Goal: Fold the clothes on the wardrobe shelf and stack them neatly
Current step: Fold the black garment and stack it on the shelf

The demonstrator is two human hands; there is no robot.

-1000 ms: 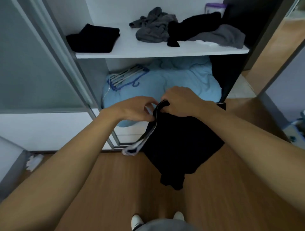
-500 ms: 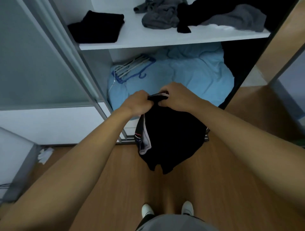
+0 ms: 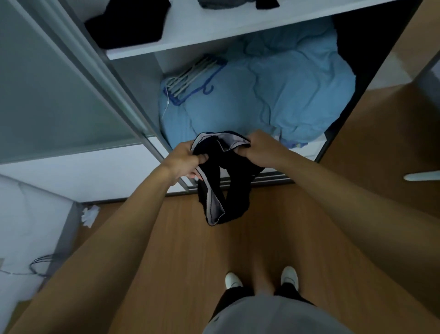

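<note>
At the far left, 1 white piece of furniture (image 3: pixel 28 214) stands on the wooden floor (image 3: pixel 181 250). A loop of dark cables (image 3: pixel 40 264) hangs against its side, and 1 crumpled white scrap (image 3: pixel 89 214) lies just beside its corner. Above it runs 1 frosted sliding door (image 3: pixel 47 83) of the wardrobe.

The wardrobe shows 2 levels. On the white shelf (image 3: pixel 214 31), 1 folded black garment (image 3: pixel 128 26) sits at the left end. Farther right, at the top edge of the view, only slivers of 1 grey garment (image 3: pixel 221 2) and 1 black piece (image 3: pixel 266 3) show, too cropped to tell how they lie. The compartment below is filled by 1 bundle of light blue bedding (image 3: pixel 273 95). A bunch of white and blue hangers (image 3: pixel 190 78) lies on its left part; their number cannot be counted.

In front of the wardrobe, 2 bare hands hold 1 black garment with a grey band (image 3: pixel 235 188). The left hand (image 3: pixel 188 159) has its fingers curled into the left end of the band, and the right hand (image 3: pixel 259 150) grips the right end. The garment hangs twisted between them in the air, off the shelf and above the floor.

Below, 2 white shoes (image 3: pixel 233 280) stand on the floor. At the right edge lies 1 pale elongated object (image 3: pixel 421 177); what it is cannot be told.
</note>
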